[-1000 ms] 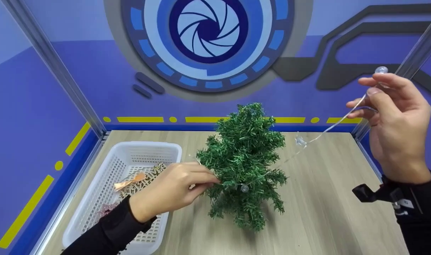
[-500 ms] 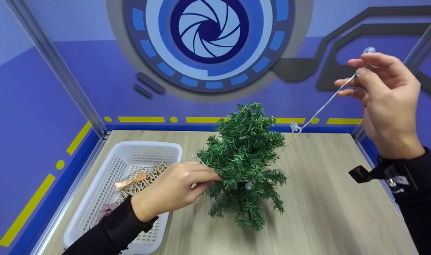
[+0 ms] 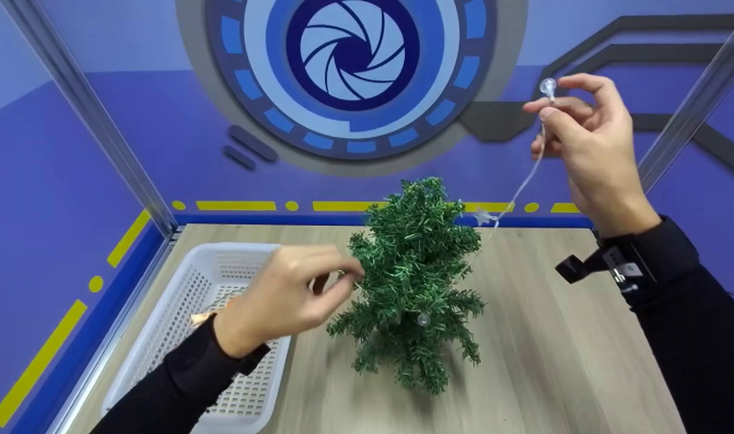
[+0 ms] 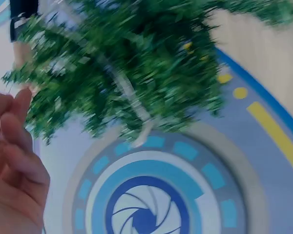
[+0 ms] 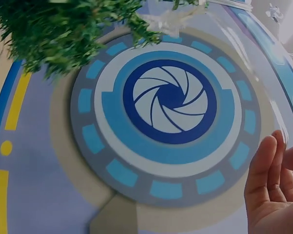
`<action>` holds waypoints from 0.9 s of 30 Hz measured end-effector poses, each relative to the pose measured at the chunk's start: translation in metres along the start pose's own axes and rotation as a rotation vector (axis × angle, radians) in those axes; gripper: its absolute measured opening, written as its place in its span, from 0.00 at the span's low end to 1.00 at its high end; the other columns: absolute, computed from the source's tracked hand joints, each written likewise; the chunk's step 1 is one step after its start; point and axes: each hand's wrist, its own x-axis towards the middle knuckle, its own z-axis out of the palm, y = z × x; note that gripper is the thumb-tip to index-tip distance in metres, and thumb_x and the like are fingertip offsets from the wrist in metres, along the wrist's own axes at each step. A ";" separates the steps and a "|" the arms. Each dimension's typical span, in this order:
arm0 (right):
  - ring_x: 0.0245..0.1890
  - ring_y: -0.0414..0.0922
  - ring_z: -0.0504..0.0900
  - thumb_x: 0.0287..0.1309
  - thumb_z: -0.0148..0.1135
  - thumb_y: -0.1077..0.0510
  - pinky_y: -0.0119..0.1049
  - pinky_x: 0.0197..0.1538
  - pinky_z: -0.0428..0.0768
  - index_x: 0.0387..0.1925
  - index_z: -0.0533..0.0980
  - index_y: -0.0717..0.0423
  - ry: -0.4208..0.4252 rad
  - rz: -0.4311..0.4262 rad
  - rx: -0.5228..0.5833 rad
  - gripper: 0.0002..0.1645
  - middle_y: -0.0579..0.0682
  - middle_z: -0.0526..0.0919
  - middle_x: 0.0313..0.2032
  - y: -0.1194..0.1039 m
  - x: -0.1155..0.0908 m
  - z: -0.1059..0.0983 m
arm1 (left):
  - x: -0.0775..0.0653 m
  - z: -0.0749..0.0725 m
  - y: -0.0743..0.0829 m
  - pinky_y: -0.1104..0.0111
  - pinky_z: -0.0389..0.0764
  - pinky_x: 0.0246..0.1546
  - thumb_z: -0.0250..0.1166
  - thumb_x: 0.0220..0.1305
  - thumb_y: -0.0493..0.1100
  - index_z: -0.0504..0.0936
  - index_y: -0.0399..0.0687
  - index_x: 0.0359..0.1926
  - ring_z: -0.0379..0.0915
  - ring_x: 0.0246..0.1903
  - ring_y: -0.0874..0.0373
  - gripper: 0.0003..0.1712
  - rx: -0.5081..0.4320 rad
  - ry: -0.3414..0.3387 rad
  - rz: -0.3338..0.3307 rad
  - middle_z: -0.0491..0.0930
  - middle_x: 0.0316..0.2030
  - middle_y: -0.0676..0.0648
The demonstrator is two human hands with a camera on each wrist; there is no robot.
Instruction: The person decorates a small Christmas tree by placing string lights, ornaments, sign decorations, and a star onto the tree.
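A small green artificial Christmas tree [image 3: 415, 265] stands upright on the wooden table. My right hand [image 3: 602, 144], raised to its upper right, pinches a clear string light [image 3: 533, 172] between thumb and fingers, just below a round bulb [image 3: 548, 88]. The strand slopes down past a star-shaped light [image 3: 483, 217] and goes behind the branches. Low on the tree's front another round bulb [image 3: 423, 319] shows. My left hand [image 3: 288, 289] is at the tree's left side, fingers bent and thumb near the index tip, with nothing visible between them. The left wrist view is blurred.
A white perforated basket [image 3: 246, 416] sits left of the tree, partly under my left forearm. An orange bow-like piece [image 3: 201, 318] shows inside it. Behind stands a blue-purple printed wall [image 3: 294, 181], with metal posts [image 3: 90, 114] at the corners.
My right hand has moved left and upward with the string light, and the strand hangs slacker. The left hand has come up and away from the lower left branches.
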 end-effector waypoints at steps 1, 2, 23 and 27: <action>0.20 0.50 0.76 0.60 0.65 0.67 0.38 0.28 0.83 0.60 0.67 0.59 -0.007 0.008 -0.011 0.28 0.66 0.84 0.46 0.000 0.002 0.004 | 0.005 -0.002 -0.001 0.86 0.68 0.23 0.64 0.63 0.35 0.86 0.50 0.38 0.67 0.20 0.72 0.07 0.010 0.014 -0.020 0.85 0.31 0.57; 0.21 0.50 0.78 0.60 0.65 0.67 0.39 0.29 0.84 0.60 0.68 0.60 -0.015 0.019 -0.014 0.27 0.65 0.84 0.46 0.001 0.005 0.007 | 0.009 -0.004 -0.002 0.85 0.68 0.23 0.63 0.65 0.35 0.86 0.50 0.39 0.66 0.20 0.72 0.07 0.025 0.025 -0.047 0.86 0.32 0.57; 0.10 0.37 0.53 0.70 0.42 0.66 0.34 0.16 0.45 0.65 0.66 0.52 -0.431 0.497 -0.100 0.24 0.48 0.74 0.25 0.057 0.025 0.047 | 0.076 0.002 -0.060 0.65 0.80 0.33 0.59 0.71 0.52 0.85 0.67 0.44 0.77 0.28 0.60 0.08 -0.145 0.013 -0.679 0.84 0.35 0.62; 0.11 0.39 0.49 0.65 0.38 0.68 0.35 0.15 0.42 0.62 0.67 0.56 -0.480 0.528 -0.090 0.26 0.46 0.67 0.19 0.055 0.027 0.050 | 0.094 0.007 -0.065 0.65 0.81 0.37 0.59 0.70 0.53 0.84 0.65 0.45 0.79 0.32 0.61 0.09 -0.153 -0.031 -0.679 0.84 0.38 0.62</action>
